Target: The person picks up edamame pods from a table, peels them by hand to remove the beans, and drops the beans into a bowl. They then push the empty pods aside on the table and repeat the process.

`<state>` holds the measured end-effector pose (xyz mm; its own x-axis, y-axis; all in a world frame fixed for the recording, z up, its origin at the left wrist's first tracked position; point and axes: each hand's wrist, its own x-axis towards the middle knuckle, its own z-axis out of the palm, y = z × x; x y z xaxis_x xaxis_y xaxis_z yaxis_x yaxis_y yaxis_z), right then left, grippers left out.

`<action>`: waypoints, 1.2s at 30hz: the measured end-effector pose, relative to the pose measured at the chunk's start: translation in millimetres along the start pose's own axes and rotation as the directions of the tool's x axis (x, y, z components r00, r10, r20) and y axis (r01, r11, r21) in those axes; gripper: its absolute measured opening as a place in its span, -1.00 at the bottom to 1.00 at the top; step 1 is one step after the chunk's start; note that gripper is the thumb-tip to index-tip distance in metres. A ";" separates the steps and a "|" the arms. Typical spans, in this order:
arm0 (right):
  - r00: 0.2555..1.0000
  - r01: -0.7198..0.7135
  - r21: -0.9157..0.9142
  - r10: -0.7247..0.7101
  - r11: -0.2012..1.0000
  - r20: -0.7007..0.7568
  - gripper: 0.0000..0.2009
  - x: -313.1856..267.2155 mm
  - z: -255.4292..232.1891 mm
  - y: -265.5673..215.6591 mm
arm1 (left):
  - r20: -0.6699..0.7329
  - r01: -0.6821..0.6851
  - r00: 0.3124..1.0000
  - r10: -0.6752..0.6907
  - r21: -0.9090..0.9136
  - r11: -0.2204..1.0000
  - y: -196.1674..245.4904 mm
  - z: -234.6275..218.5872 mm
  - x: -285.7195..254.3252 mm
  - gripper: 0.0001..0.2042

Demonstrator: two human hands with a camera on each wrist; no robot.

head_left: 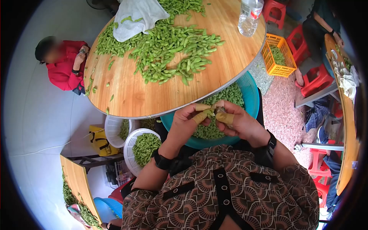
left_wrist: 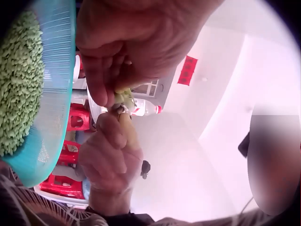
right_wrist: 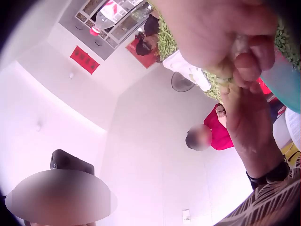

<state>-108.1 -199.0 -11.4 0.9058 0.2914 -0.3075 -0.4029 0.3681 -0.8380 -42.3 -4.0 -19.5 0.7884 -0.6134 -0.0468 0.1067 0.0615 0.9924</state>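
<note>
Both hands meet above a teal basin [head_left: 251,94] of shelled green beans [head_left: 209,131]. The left hand [head_left: 188,122], its thumb and index finger covered in yellowish material, pinches a green pod [head_left: 209,112]. Close against it, the right hand [head_left: 238,122] has its covered thumb and finger at the pod, with something greyish under its fingers that is too small to tell. In the left wrist view, the pod [left_wrist: 123,99] sits between the two hands' fingertips.
A round wooden table [head_left: 126,92] bears a heap of pods [head_left: 165,50], a white cloth [head_left: 140,17] and a bottle [head_left: 250,19]. White baskets [head_left: 130,147] stand lower left. A person in red [head_left: 63,65] sits left. A yellow crate [head_left: 271,69] and red stools stand right.
</note>
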 end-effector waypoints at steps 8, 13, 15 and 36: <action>0.990 0.088 -0.399 -0.125 0.913 -0.068 -0.90 3.5 0.7 -3.8 | 0.058 -0.269 0.955 0.291 0.582 0.767 17.5 8.4 -1.9 -0.77; 0.865 0.398 -0.718 -0.495 0.571 0.086 -0.83 8.1 1.0 0.9 | -0.020 -0.201 0.967 0.253 0.546 0.813 10.6 10.5 -3.7 -0.81; 0.874 0.365 -0.732 -0.483 0.576 0.055 -0.81 10.8 0.3 3.4 | -0.088 -0.130 0.979 0.186 0.439 0.889 3.4 7.4 -2.7 -0.83; 0.977 0.209 -0.246 -0.214 0.947 0.006 -0.90 12.3 6.3 -4.3 | -0.190 -0.189 0.960 0.208 0.113 0.976 1.0 3.0 -9.1 -0.72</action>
<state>-96.0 -191.4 -8.7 0.9702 0.2113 -0.1184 -0.1600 0.1923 -0.9682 -51.2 -0.7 -17.7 0.8939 -0.4259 0.1395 -0.1132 0.0865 0.9898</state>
